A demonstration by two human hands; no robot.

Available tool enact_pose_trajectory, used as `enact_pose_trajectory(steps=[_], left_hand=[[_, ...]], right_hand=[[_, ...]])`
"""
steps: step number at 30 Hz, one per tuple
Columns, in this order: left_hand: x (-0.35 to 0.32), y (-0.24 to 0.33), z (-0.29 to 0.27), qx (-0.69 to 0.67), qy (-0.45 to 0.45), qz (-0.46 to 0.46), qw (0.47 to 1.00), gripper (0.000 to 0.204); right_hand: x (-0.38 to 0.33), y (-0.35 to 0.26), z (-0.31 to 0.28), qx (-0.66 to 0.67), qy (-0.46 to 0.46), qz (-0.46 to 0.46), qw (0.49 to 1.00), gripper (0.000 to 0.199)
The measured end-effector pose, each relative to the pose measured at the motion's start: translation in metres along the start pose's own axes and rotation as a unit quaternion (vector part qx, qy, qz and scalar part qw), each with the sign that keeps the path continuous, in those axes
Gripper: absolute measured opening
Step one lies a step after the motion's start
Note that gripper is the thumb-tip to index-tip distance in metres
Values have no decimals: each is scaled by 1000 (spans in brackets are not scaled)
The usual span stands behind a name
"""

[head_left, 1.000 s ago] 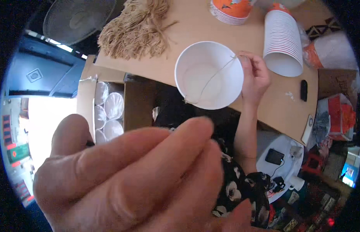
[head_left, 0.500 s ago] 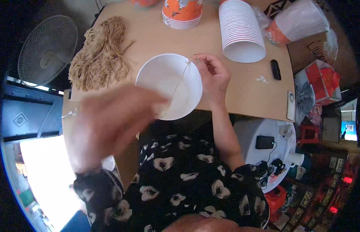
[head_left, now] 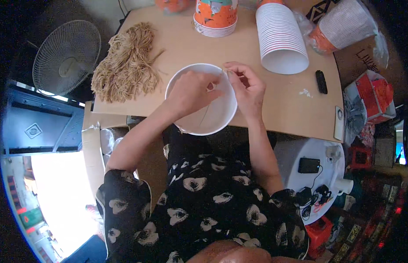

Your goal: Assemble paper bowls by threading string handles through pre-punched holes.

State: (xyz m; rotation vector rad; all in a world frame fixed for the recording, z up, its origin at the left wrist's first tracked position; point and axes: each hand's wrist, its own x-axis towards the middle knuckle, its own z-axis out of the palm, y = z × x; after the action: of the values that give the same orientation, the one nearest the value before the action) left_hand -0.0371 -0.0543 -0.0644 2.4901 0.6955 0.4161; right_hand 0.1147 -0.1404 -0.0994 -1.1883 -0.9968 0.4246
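A white paper bucket (head_left: 208, 125) is tilted toward me at the front edge of the table, its open mouth facing up. My right hand (head_left: 250, 87) is closed at its right rim, pinching a bit of tan twine (head_left: 224, 70) there. Over the mouth reaches my left hand (head_left: 193, 90), its thumb and forefinger apart and pointing at that same rim spot; I see nothing held in it. A thin strand of string (head_left: 204, 115) runs down inside the bucket, partly hidden by the left hand. Another small tan bit shows at the lower left rim.
Left on the table lies a bundle of tan twine (head_left: 127, 65). Orange printed buckets (head_left: 216, 17) stand at the back, beside a lying stack of white buckets (head_left: 283, 41). A black object (head_left: 321, 82) and white scraps (head_left: 305, 93) lie right. A fan (head_left: 68, 63) stands far left.
My left hand has come from the lower left rim, where it was blurred in motion, up and right over the bucket's mouth. The right hand stays at the rim.
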Motion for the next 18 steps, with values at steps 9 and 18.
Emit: enact_pose_trajectory(steps=[9, 18], left_hand=[[-2, -15, -10, -194, -20, 17, 981, 17], [-7, 0, -13, -279, 25, -73, 957, 25]], right_hand=[[-7, -2, -2, -22, -48, -25, 998, 9], [-17, -7, 7, -34, 0, 23, 999, 6]])
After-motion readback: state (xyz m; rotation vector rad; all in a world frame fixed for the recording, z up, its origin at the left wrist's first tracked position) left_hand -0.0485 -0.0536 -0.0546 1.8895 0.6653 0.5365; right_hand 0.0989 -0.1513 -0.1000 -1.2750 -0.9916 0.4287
